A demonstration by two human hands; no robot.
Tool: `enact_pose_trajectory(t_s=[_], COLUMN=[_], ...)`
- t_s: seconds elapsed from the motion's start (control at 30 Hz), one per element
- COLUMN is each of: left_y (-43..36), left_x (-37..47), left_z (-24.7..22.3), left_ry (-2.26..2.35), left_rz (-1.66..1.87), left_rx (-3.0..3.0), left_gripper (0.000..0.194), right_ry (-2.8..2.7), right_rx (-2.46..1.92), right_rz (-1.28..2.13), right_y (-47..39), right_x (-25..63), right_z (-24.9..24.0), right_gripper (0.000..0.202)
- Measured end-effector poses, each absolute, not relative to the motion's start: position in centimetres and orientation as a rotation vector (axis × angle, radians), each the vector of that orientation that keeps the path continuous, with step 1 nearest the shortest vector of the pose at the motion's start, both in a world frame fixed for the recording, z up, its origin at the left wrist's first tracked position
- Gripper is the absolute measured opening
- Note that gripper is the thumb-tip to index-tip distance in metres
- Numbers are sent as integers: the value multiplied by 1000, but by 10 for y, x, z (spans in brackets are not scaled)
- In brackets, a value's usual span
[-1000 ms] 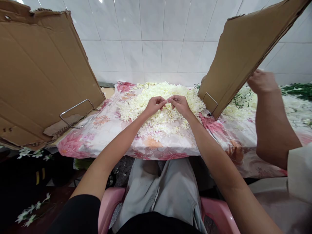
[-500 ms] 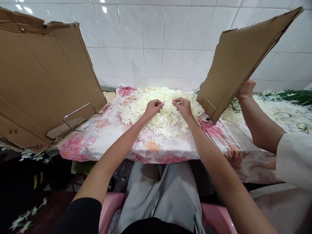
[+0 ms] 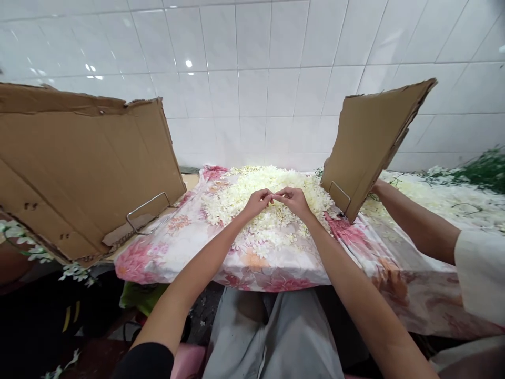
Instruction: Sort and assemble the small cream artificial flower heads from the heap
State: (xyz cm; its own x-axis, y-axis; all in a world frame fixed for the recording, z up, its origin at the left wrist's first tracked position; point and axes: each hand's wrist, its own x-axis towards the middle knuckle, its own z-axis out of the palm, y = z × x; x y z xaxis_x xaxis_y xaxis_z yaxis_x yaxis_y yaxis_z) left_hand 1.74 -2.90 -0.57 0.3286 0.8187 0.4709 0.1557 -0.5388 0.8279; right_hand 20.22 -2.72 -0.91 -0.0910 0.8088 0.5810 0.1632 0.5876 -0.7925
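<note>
A broad heap of small cream-white flowers [image 3: 272,231] lies on a table with a pink floral tablecloth [image 3: 165,258]. Over the middle of the heap, my left hand [image 3: 258,202] and my right hand [image 3: 294,201] meet at the fingertips. Thumb and fingers of both are pinched together. Whatever sits between the fingertips is too small to make out, perhaps hidden by them. Loose flowers are scattered towards the table's front edge, below my wrists.
Cardboard panels stand at the left [image 3: 90,173] and right [image 3: 363,142], each by a metal wire stand. Beyond the right panel, a co-worker's arm [image 3: 418,221] reaches among more white flowers [image 3: 430,197] and green stems [image 3: 485,168]. A tiled wall [image 3: 252,95] rises behind.
My hands have come together from a small gap, so the fingertips now touch. The camera view has tilted upward. The co-worker's hand has lowered behind the right panel.
</note>
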Motion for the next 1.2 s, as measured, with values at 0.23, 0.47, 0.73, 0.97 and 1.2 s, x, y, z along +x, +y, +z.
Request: enact_pose_trajectory(t_s=[0.23, 0.47, 0.73, 0.97, 1.2], left_y=[-27, -25, -24, -27, -23], left_x=[15, 14, 14, 15, 13], left_z=[-9, -10, -9, -7, -13], left_ry=[909, 904, 893, 911, 1027], left_rz=[1232, 1219, 1210, 1210, 1252], left_rx=[1915, 1922, 1939, 1997, 2108], left_gripper=[35, 37, 36, 43, 48], right_ry=[-1601, -1610, -1609, -1603, -1642], right_rx=[-857, -839, -870, -894, -893], right_rz=[655, 672, 696, 756, 789], right_y=[-26, -26, -30, -31, -31], right_x=[202, 203, 203, 202, 199], right_z=[-12, -10, -6, -3, -5], right_gripper=[54, 53, 56, 59, 60])
